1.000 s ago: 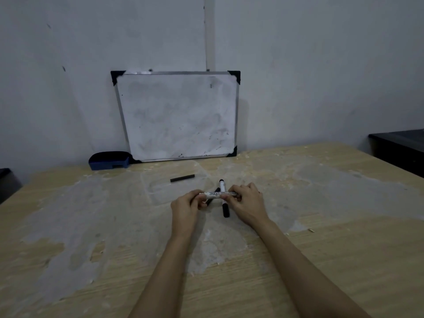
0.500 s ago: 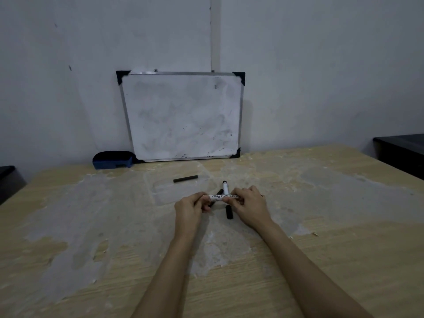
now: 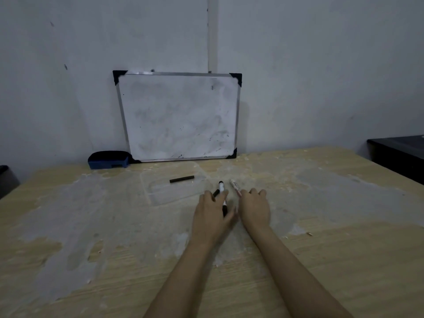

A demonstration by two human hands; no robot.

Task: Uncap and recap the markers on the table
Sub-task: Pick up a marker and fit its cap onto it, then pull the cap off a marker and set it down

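- A white marker (image 3: 235, 187) with printed lettering lay on the wooden table (image 3: 344, 260), its far end pointing away from the person and its near end under the fingertips of the right hand (image 3: 254, 209).
- Whether those fingers pinched the marker or merely rested on it could not be told.
- Just to its left lay a second marker (image 3: 222, 193), white-bodied with black ends, partly hidden by the left hand (image 3: 212, 214).
- A short black piece (image 3: 216, 192), too small to identify, showed at the left hand's fingertips, touching that second marker.
- The left hand was spread flat over these, fingers loose; whether it gripped anything could not be told.
- Further back, a dark stick (image 3: 181, 179) lay in a clear plastic tray (image 3: 158, 196).
- A smudged whiteboard (image 3: 179, 115) leaned against the wall, with a blue eraser (image 3: 108, 159) beside its left corner.
- Dark furniture (image 3: 399, 154) stood at the right edge.
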